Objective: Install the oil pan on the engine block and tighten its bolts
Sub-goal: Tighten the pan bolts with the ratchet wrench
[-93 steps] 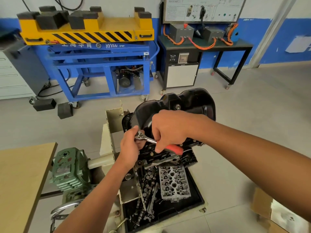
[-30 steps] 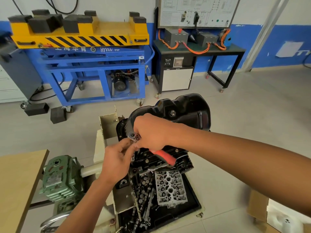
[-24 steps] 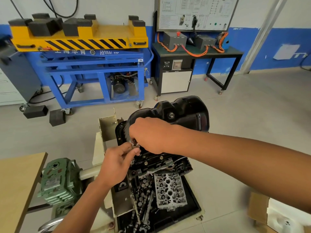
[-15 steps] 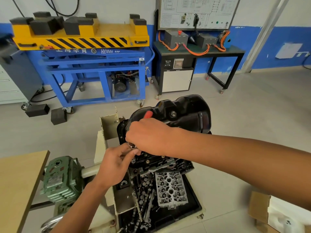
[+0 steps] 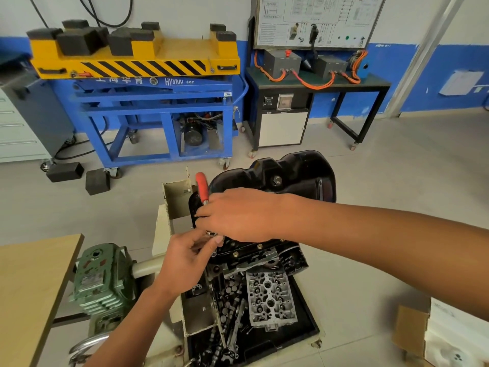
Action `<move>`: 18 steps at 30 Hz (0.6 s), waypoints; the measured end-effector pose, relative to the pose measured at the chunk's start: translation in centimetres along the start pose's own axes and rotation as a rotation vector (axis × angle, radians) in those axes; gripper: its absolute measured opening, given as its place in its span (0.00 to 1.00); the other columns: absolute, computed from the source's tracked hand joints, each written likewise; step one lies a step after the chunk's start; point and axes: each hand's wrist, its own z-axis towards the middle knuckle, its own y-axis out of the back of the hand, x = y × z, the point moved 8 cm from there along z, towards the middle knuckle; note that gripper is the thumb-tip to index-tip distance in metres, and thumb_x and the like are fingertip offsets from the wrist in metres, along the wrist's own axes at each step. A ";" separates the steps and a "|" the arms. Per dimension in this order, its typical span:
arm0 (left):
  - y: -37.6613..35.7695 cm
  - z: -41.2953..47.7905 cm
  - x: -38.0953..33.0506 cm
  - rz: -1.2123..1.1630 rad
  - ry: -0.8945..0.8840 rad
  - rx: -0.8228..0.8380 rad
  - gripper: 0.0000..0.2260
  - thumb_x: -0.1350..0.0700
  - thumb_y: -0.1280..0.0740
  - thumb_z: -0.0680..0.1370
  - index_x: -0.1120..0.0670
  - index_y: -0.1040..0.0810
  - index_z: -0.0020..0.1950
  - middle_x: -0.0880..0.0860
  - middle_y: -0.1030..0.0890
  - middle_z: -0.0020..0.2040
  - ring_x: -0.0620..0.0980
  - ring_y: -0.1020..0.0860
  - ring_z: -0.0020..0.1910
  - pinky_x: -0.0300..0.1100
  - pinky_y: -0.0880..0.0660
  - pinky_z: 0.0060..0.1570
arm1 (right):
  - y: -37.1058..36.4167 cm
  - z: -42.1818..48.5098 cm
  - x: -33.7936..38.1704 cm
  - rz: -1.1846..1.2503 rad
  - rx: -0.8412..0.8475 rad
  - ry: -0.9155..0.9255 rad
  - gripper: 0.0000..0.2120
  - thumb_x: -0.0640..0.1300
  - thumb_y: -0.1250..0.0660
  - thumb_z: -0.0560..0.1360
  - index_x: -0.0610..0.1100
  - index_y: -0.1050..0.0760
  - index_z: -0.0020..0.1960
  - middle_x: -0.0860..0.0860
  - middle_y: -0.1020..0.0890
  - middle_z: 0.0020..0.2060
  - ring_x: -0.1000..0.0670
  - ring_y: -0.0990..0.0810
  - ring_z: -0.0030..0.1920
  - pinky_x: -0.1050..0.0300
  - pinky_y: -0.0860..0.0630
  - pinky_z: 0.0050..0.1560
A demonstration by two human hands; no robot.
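The glossy black oil pan [image 5: 296, 173] sits on the engine block [image 5: 254, 251] on a stand. My right hand [image 5: 238, 214] grips a ratchet wrench by its red handle [image 5: 201, 188], which points up and away at the pan's left end. The ratchet's metal head [image 5: 211, 233] sits on the pan's near left flange. My left hand [image 5: 189, 256] pinches the socket under that head with its fingertips. Gold-coloured bolts [image 5: 259, 245] show along the pan's near edge.
A black tray [image 5: 304, 332] below the block holds a cylinder head [image 5: 270, 298] and several loose parts. A green gearbox [image 5: 102, 276] and a wooden table [image 5: 29, 284] are at the left. A cardboard box [image 5: 444, 332] lies at the lower right. A blue and yellow lift stands behind.
The ratchet's red handle has swung from pointing toward me at the lower right to pointing up and away at the pan's left end. My left hand has stayed on the socket.
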 end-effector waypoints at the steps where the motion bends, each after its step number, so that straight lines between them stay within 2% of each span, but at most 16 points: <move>1: -0.1 -0.1 0.1 -0.001 -0.002 -0.012 0.05 0.53 0.31 0.77 0.52 0.16 0.46 0.46 0.15 0.39 0.46 0.18 0.35 0.35 0.23 0.35 | 0.1 0.0 -0.2 -0.016 0.010 -0.027 0.08 0.44 0.36 0.80 0.45 0.24 0.58 0.50 0.24 0.46 0.46 0.22 0.48 0.47 0.22 0.47; 3: -0.1 -0.1 0.2 -0.002 -0.009 -0.028 0.06 0.54 0.31 0.77 0.54 0.16 0.47 0.46 0.15 0.39 0.43 0.18 0.36 0.30 0.24 0.36 | 0.4 -0.1 -0.6 -0.041 -0.004 -0.087 0.08 0.47 0.35 0.80 0.44 0.23 0.55 0.51 0.34 0.35 0.49 0.28 0.34 0.50 0.25 0.37; 5: -0.1 0.0 0.4 0.001 -0.013 -0.039 0.09 0.54 0.31 0.77 0.57 0.16 0.44 0.47 0.17 0.34 0.39 0.21 0.31 0.28 0.28 0.34 | 0.8 -0.2 -1.0 -0.033 -0.046 -0.136 0.11 0.53 0.36 0.81 0.45 0.23 0.50 0.53 0.39 0.32 0.52 0.37 0.29 0.54 0.34 0.31; 6: -0.1 0.0 0.6 0.002 -0.009 -0.045 0.11 0.53 0.31 0.78 0.59 0.17 0.41 0.48 0.20 0.31 0.39 0.26 0.28 0.30 0.31 0.31 | 0.9 -0.2 -1.2 -0.029 -0.068 -0.159 0.14 0.55 0.37 0.81 0.46 0.24 0.44 0.53 0.38 0.31 0.53 0.38 0.28 0.55 0.37 0.29; 8: -0.2 0.1 0.7 0.003 -0.014 -0.066 0.14 0.53 0.30 0.80 0.60 0.18 0.39 0.49 0.24 0.28 0.42 0.31 0.25 0.37 0.33 0.27 | 0.9 -0.3 -1.5 -0.006 -0.111 -0.219 0.21 0.58 0.40 0.81 0.47 0.33 0.34 0.53 0.36 0.30 0.53 0.37 0.27 0.56 0.41 0.27; 10: -0.2 0.1 0.5 -0.009 -0.035 -0.088 0.10 0.56 0.28 0.79 0.58 0.17 0.39 0.47 0.23 0.28 0.46 0.30 0.25 0.41 0.32 0.26 | 0.6 -0.3 -2.1 0.094 -0.150 -0.309 0.24 0.60 0.42 0.81 0.48 0.37 0.31 0.52 0.33 0.30 0.52 0.35 0.27 0.56 0.42 0.27; 12: 0.0 0.1 0.7 0.020 -0.021 -0.133 0.08 0.60 0.29 0.77 0.56 0.19 0.38 0.45 0.24 0.27 0.44 0.31 0.24 0.37 0.33 0.26 | -0.1 -0.2 -2.9 0.268 -0.186 -0.432 0.24 0.60 0.41 0.80 0.48 0.36 0.30 0.52 0.31 0.29 0.52 0.32 0.28 0.57 0.42 0.28; 14: 0.0 0.2 1.1 0.087 0.019 -0.159 0.10 0.65 0.29 0.77 0.57 0.20 0.35 0.43 0.27 0.25 0.42 0.33 0.24 0.32 0.36 0.27 | -0.9 -0.3 -3.8 0.431 -0.201 -0.572 0.23 0.59 0.39 0.78 0.47 0.33 0.29 0.51 0.27 0.28 0.51 0.29 0.28 0.57 0.41 0.29; 15: 0.0 0.1 1.3 0.109 0.032 -0.155 0.09 0.66 0.29 0.76 0.60 0.20 0.35 0.44 0.27 0.25 0.42 0.34 0.24 0.33 0.37 0.27 | -1.3 -0.3 -4.2 0.484 -0.203 -0.632 0.23 0.59 0.38 0.78 0.47 0.31 0.29 0.51 0.26 0.26 0.51 0.28 0.28 0.58 0.41 0.29; 18: -0.1 0.2 1.0 0.137 0.020 -0.137 0.09 0.62 0.34 0.75 0.64 0.18 0.38 0.56 0.26 0.25 0.52 0.35 0.25 0.42 0.37 0.27 | -1.8 -0.3 -4.6 0.557 -0.200 -0.714 0.24 0.59 0.38 0.77 0.47 0.29 0.27 0.54 0.25 0.19 0.53 0.26 0.25 0.59 0.39 0.28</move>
